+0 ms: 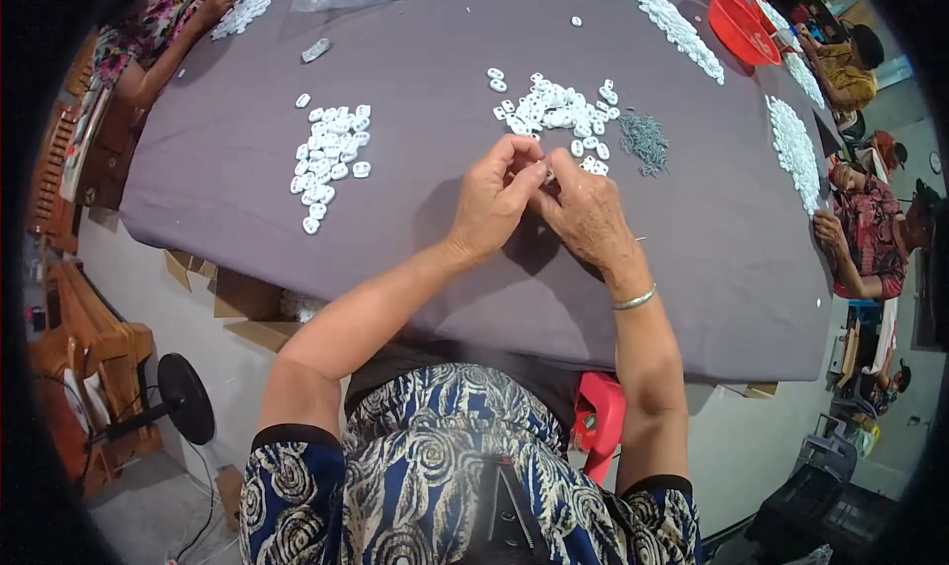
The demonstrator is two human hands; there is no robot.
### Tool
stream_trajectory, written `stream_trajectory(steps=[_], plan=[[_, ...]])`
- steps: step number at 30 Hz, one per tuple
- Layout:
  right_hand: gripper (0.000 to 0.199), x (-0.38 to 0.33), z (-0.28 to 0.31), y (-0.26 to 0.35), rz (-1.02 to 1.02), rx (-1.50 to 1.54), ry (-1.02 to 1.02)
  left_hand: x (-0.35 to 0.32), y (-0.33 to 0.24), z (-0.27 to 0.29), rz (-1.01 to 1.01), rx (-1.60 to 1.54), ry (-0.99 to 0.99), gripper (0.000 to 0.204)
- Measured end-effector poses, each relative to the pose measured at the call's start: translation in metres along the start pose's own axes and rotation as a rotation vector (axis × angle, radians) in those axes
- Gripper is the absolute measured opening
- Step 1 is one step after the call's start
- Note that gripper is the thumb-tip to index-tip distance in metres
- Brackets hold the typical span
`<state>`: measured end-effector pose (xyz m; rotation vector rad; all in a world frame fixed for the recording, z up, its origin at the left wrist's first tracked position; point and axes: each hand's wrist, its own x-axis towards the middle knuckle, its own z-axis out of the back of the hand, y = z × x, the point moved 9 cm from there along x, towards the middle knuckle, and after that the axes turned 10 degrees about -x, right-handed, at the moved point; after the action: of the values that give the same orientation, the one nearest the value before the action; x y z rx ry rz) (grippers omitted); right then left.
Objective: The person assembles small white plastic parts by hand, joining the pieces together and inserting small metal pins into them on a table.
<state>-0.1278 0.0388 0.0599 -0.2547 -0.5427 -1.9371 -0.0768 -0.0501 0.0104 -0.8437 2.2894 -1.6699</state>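
Small white plastic piece [547, 173] pinched between the fingertips of both hands, mostly hidden, exact shape cannot be told. It sits above the purple-grey tabletop [227, 170], near the centre. Just beyond it, a loose pile of white plastic pieces [554, 110], small rounded loops, lies flat and scattered, a few strays at its edges. To the right of that pile, a small heap of grey metal bits [645, 142], thin and tangled. Further left, well apart, a second pile of white pieces [329, 155], same kind, spread in a rough column.
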Motion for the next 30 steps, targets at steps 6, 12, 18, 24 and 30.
stream_trajectory(steps=[6, 12, 18, 24, 30], plan=[[0.011, -0.001, 0.020, -0.042, -0.122, 0.193, -0.213, 0.009, -0.010, 0.022, 0.017, 0.096, -0.086, 0.011], [0.016, -0.005, 0.023, -0.074, -0.291, 0.091, -0.303, 0.003, -0.044, 0.048, 0.043, 0.353, -0.016, 0.016], [0.016, -0.004, 0.015, -0.071, -0.277, 0.021, -0.223, -0.021, -0.043, 0.068, 0.231, 0.280, -0.040, 0.021], [0.017, -0.002, 0.012, -0.065, -0.255, 0.055, -0.197, -0.032, -0.041, 0.067, 0.173, 0.270, -0.101, 0.020], [0.013, -0.004, 0.016, -0.067, -0.258, 0.084, -0.242, -0.035, -0.045, 0.077, 0.113, 0.318, -0.134, 0.019]])
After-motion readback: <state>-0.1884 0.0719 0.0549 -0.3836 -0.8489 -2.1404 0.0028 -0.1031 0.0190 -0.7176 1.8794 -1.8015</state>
